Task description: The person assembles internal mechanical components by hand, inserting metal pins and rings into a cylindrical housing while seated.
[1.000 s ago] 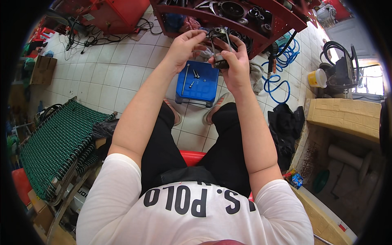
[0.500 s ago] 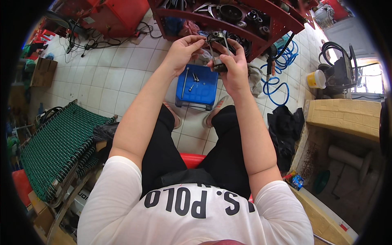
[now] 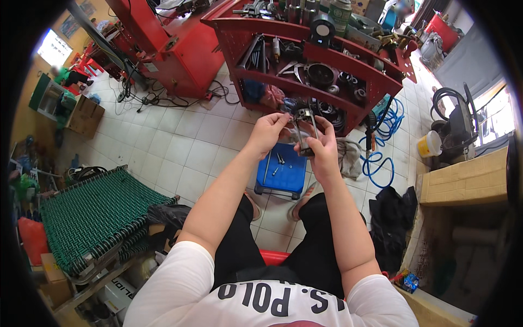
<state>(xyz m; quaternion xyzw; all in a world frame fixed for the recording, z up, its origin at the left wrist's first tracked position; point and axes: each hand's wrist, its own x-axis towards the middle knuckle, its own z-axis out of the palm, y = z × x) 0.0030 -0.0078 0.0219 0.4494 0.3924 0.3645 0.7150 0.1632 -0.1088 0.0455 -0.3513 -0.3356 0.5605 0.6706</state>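
Note:
My right hand point(image 3: 322, 152) grips a metal frame point(image 3: 305, 131) with two long bright rods and dark end pieces, held up above a small blue stool. Thumb and fingertips of my left hand point(image 3: 270, 134) are pinched together beside the frame's upper end. Whatever sits in that pinch is too small to make out. On the blue stool point(image 3: 291, 181) below lie several bolts point(image 3: 280, 158) and a long thin metal rod point(image 3: 267, 166).
Ahead stands a red tool cart point(image 3: 305, 46) loaded with tools and metal parts. A blue coiled hose point(image 3: 376, 163) and a grey cloth point(image 3: 348, 158) lie on the tiles to the right. A green woven folding bed point(image 3: 103, 212) is at left, a cardboard box point(image 3: 463, 177) at right.
The view has tilted up, so more of the red cart shows and my hands sit lower in the picture. Both hands stay at the metal frame.

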